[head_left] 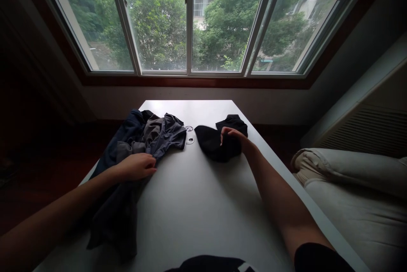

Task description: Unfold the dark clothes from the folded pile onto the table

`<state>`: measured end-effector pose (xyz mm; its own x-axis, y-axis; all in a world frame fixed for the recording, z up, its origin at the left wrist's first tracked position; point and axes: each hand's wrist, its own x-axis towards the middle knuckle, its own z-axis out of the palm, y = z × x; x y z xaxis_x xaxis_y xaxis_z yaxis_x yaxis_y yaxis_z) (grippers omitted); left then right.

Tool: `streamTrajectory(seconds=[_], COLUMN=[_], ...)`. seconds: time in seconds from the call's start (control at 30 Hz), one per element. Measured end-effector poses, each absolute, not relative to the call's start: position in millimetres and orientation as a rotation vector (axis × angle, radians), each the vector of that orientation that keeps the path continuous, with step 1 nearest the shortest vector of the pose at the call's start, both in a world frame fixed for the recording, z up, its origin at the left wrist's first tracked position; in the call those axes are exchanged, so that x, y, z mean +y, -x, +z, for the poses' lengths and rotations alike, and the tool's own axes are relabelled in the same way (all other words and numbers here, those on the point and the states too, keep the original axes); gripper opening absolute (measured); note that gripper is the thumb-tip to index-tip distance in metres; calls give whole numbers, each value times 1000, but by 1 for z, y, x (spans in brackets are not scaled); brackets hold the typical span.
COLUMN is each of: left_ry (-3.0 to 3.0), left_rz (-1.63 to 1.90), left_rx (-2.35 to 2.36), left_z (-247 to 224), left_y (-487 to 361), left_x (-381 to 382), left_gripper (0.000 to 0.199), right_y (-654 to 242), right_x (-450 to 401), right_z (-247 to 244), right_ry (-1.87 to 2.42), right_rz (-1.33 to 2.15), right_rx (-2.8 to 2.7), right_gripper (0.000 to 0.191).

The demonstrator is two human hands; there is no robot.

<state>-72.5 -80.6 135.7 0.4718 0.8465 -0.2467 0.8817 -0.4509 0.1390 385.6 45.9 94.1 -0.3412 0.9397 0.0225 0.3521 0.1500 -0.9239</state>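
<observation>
A heap of dark blue and grey garments (149, 136) lies on the left half of the white table (197, 204). My left hand (136, 166) rests on the heap's near edge, fingers curled over the cloth. A small black garment (213, 140) lies at the table's middle right. My right hand (231, 135) is on top of it, fingers pinching the black fabric. A dark grey piece (117, 217) hangs down from under my left forearm toward the near edge.
A small white plastic hook (190, 135) lies between the two piles. A wide window (190, 21) runs behind the table. A pale cushioned seat (356, 187) stands at the right. The floor on the left is dark.
</observation>
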Motion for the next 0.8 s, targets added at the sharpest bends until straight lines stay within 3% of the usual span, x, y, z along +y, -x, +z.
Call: streamTrajectory(seconds=[0.1,0.27,0.33,0.53,0.8], left_ry=[-2618,-2438,-2340,-2177,-1727], left_rz=[38,67,36,213,822], left_rx=[1683,2022,2087,2149,2375], left_z=[114,83,72,56,117], left_y=[46,9,-3,-22,94], left_x=[-48,15,33,60,89], left_gripper=[31,81,89,33,37], right_y=[-374,-359,-357,-358,-362], right_x=[42,50,54,59,68], right_z=[90,62,52,44,33], right_ry=[1052,1144,1206,1240,1216], right_rz=[1476,1593,1603,1566,1547], right_rx=[-1882,-1822,-1760,-1714,-1802], right_gripper=[39,51,52,48,47])
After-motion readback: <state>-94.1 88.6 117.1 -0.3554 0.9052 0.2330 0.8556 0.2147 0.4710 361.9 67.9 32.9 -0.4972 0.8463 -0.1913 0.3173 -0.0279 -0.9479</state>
